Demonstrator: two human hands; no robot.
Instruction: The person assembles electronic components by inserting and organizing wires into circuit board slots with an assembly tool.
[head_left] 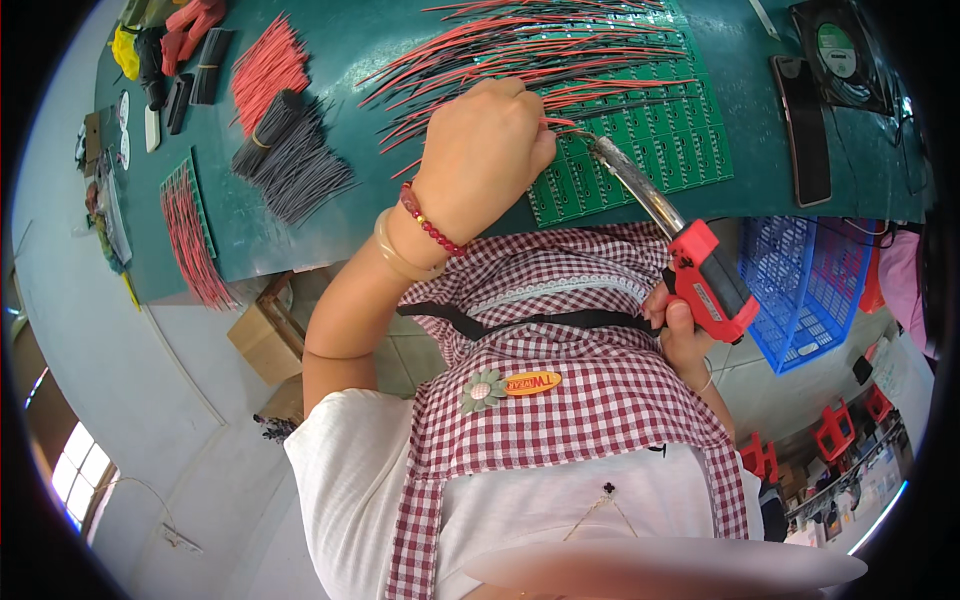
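My left hand point(487, 135) is closed over the near left part of a green circuit board panel point(690, 150). Its fingers pinch a red wire point(560, 122), whose end sticks out to the right. My right hand point(682, 328) grips a red and black soldering gun point(708, 282) by its handle, below the table's edge. The gun's silver barrel slants up and left, its tip close to the red wire's end; whether they touch I cannot tell. Rows of red and black wires point(470, 62) lie across the panel, their loose ends pointing left.
Left of the panel lie a red wire bundle point(270, 72) and a black wire bundle point(305, 165). Farther left is a smaller board with red wires point(190, 235). A phone point(802, 130) and a black fan-like device point(843, 55) are at right. A blue crate point(800, 290) stands beneath.
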